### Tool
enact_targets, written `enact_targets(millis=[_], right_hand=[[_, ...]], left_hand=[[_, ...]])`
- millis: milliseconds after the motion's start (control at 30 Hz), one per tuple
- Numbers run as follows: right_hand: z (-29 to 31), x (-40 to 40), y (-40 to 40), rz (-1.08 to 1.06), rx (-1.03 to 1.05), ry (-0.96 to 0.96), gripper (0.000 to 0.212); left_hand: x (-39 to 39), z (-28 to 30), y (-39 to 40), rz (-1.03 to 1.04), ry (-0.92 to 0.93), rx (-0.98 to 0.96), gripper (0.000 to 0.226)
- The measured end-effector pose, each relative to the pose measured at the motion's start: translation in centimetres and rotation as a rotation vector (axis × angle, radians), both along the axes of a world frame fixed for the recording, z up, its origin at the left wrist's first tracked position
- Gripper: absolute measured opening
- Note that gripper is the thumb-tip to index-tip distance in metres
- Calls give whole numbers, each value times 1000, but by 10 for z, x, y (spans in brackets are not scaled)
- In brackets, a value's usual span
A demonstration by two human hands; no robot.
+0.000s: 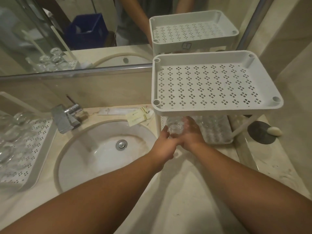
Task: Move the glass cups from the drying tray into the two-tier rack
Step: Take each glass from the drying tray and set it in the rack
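A clear glass cup is held between both hands just under the front left edge of the white two-tier rack. My left hand grips its left side and my right hand cups its right side. The rack's perforated top tier holds nothing. Several glass cups stand on the lower tier, partly hidden by the top tier. The white drying tray lies at the left with several more clear glass cups on it.
A round sink with a chrome tap sits between tray and rack. Paper sachets lie behind the sink. A dark soap dish with a soap bar stands right of the rack. A mirror runs along the back wall.
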State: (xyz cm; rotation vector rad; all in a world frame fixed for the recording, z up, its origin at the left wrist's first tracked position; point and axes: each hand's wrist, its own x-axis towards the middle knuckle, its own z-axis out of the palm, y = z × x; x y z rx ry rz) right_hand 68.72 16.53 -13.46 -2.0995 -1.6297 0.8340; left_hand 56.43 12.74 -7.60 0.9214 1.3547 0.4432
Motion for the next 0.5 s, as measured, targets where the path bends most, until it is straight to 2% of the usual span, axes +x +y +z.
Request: enact_targets(millis=[233,333,500], right_hand=[[-10,-5,6,-60,2,91,68],[-15,-6,10,-78,-4,144,70],[-25,-8,15,-102,-23,105,74]], left_hand=[[2,-16,9,-23,20,-54,95],[2,-21,11,-19,23,-61,98],[1,-27,11,-1,15,-49,97]])
